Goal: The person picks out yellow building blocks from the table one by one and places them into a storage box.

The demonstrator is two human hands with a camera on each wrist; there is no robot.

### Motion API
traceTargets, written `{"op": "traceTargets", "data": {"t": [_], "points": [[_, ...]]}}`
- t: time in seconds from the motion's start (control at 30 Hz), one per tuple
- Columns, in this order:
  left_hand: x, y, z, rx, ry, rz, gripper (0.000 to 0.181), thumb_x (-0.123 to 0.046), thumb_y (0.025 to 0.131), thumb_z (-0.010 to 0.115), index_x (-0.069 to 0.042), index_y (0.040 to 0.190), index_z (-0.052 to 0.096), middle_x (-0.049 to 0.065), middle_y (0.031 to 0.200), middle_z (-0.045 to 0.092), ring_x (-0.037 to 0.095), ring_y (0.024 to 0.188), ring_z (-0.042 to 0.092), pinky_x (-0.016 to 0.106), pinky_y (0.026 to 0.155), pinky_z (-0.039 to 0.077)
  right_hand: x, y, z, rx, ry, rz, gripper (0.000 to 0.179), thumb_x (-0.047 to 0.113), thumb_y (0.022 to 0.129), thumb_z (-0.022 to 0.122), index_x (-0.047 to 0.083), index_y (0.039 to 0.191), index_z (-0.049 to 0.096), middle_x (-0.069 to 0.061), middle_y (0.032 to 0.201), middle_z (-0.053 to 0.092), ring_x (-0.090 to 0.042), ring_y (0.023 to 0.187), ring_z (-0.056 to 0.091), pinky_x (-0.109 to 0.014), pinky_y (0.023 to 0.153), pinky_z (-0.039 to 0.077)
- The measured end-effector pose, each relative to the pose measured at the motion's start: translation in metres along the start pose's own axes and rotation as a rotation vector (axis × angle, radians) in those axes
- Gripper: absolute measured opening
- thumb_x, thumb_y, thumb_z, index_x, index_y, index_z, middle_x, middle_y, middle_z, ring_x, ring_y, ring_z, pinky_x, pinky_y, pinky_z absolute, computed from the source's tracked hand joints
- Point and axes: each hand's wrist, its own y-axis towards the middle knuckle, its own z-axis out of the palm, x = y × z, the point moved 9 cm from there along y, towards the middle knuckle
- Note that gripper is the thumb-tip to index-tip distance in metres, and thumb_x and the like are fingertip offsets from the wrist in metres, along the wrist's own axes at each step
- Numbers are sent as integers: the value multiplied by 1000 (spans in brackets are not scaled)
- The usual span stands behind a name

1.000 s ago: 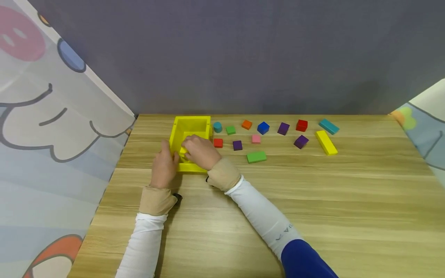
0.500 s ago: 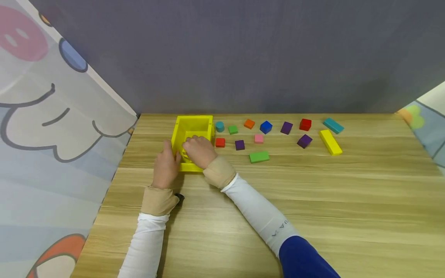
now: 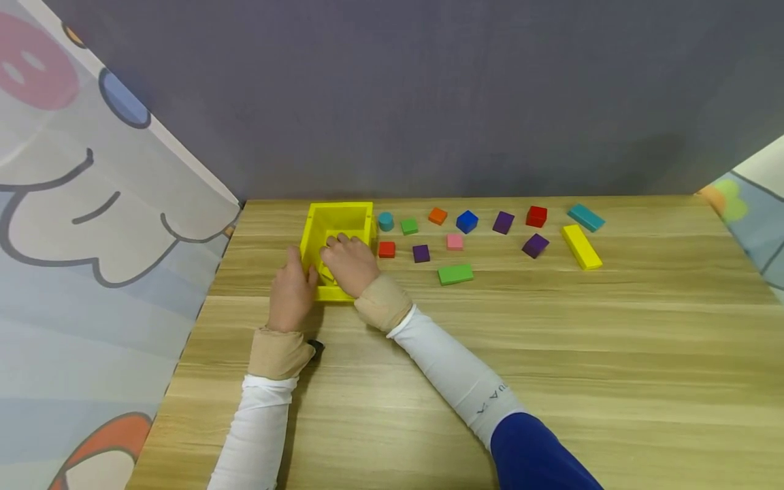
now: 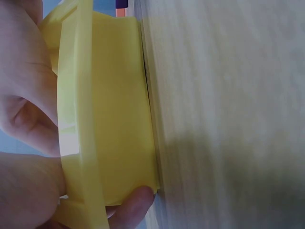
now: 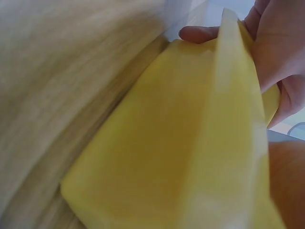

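Note:
My left hand (image 3: 290, 292) grips the left side of a yellow box (image 3: 339, 206), with the thumb at the rim. In the left wrist view a left fingertip (image 4: 136, 205) presses against the outer wall. My right hand (image 3: 350, 264) reaches down into the box over its front wall, knuckles up and fingers bent. A yellow piece (image 3: 327, 274) shows inside, just left of the right hand. The right fingertips are hidden, so I cannot tell whether they hold anything. In the right wrist view the box's outer wall (image 5: 157, 143) fills the middle.
Right of the box lie small blocks: a teal cylinder (image 3: 386, 221), a red block (image 3: 386, 250), a green bar (image 3: 455, 274), a blue cube (image 3: 467, 221), a pink block (image 3: 454, 241), a yellow bar (image 3: 582, 247) and several others. A grey panel (image 3: 459, 102) stands behind the table.
The right hand stays in the box, its wrist slightly further left and its knuckles a little further up. The left hand keeps its grip. The blocks outside have not moved.

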Motion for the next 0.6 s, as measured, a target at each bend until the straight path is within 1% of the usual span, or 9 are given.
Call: {"op": "traceTargets", "data": {"t": [0.2, 0.3, 0.47, 0.6], "points": [[-1, -2, 1, 3, -4, -8, 27, -9, 97, 54, 5, 115, 40, 35, 80, 61, 57, 74, 62, 62, 59, 46, -2, -2, 0, 9, 18, 20, 21, 8, 99, 57, 16, 107, 75, -1, 101, 68, -17, 93, 62, -29, 73, 51], [-1, -2, 2, 10, -1, -14, 26, -10, 98, 54, 4, 115, 40, 34, 79, 61, 56, 73, 63, 61, 57, 47, -3, -4, -2, -7, 46, 21, 21, 8, 99, 57, 14, 109, 74, -2, 102, 67, -17, 93, 62, -29, 74, 52], [-1, -2, 1, 20, -2, -17, 27, -9, 98, 52, 5, 116, 39, 36, 80, 61, 56, 73, 63, 61, 56, 46, -6, -8, -8, -58, 116, -11, 20, 6, 99, 57, 10, 110, 73, -3, 103, 67, -17, 92, 62, -27, 78, 53], [0, -1, 0, 11, -7, -20, 27, -8, 97, 53, 5, 116, 40, 36, 81, 61, 57, 74, 62, 61, 57, 46, -11, -14, -13, -76, 193, -39, 21, 8, 100, 55, 8, 113, 72, -3, 108, 68, -17, 98, 62, -25, 87, 52]]}}
